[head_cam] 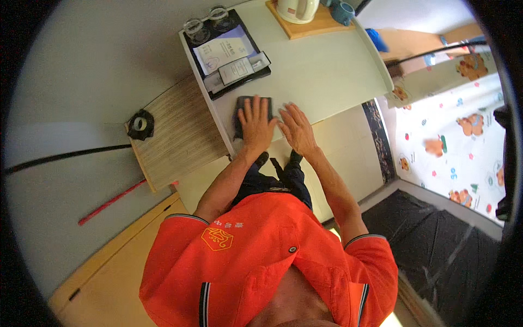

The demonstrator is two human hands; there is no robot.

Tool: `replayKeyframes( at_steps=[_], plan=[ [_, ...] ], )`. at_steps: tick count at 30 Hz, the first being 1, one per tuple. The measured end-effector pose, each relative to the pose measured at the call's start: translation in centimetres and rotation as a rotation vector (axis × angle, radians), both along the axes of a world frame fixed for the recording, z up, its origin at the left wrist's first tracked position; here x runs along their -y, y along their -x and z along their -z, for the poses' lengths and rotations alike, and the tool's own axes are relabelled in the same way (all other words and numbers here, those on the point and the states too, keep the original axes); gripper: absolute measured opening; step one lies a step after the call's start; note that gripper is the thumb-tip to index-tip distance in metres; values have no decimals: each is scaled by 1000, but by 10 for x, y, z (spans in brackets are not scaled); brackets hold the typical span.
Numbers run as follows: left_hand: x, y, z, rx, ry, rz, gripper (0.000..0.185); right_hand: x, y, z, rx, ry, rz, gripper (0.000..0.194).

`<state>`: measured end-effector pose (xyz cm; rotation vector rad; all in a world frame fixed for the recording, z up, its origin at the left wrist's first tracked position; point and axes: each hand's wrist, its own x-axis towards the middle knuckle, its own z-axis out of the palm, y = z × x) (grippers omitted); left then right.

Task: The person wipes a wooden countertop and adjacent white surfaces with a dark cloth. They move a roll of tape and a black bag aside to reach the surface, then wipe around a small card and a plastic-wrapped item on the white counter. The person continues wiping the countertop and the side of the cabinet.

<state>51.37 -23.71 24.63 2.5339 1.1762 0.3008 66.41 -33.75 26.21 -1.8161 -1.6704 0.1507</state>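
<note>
My left hand (256, 130) lies flat, fingers spread, over a dark folded cloth (240, 107) near the front left corner of a white tabletop (322, 73). Part of the cloth is hidden under the palm. Just right of it is my right hand (298, 126), empty, its fingers stretched out at the tabletop's front edge. Whether its fingertips touch the surface is hard to tell. Beyond the cloth sits a black tray (216, 95) with two clear glasses (197, 32), a printed packet (224, 51) and a labelled long clear-ended package (237, 71).
A wooden board (296, 30) at the back carries a white electric kettle (297, 9) and a blue mug (342, 13). Left is a wood-grain surface (179, 131) with a roll in black wrapping (140, 123). Right hangs a bear-print curtain (449, 135) above a black covering (433, 237).
</note>
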Motion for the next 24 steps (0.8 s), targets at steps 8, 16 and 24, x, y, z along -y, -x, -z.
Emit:
replayKeyframes(
  at_steps=[8, 16, 24],
  plan=[
    [-18, -3, 10, 25, -137, -504, 71, -23, -49, 18, 23, -85, -342, 37],
    [-17, -60, 11, 269, -54, -465, 58, -21, -58, 34, -273, -86, -310, 38],
    [-37, 17, 1, 353, 37, -424, 45, -59, -42, 1, -94, -111, -399, 40]
  ],
)
